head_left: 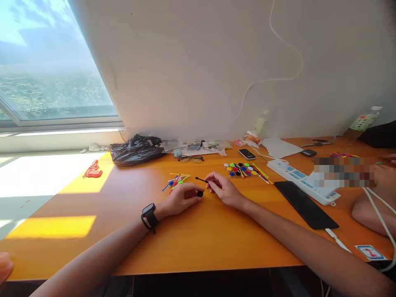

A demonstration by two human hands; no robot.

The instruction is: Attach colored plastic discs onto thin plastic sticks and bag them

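Observation:
My left hand [182, 199], with a black watch [149, 216] on its wrist, rests on the orange table [201, 243] and pinches a small black disc [200, 193] at its fingertips. My right hand [223, 189] pinches a thin black stick [201, 179] with an arrow tip that points left. The two hands sit close together, a few centimetres apart. Just beyond the left hand lies a small cluster of coloured sticks joined to discs [175, 182]. Behind the right hand is a pile of coloured discs and sticks [244, 170].
A black phone [305, 204] on a cable, a white power strip [301, 180], a smaller phone [246, 154], glasses [191, 159], a black plastic bag [136, 149] and a red toy [93, 170] lie on the table. Another person's arm [371, 208] rests at the right.

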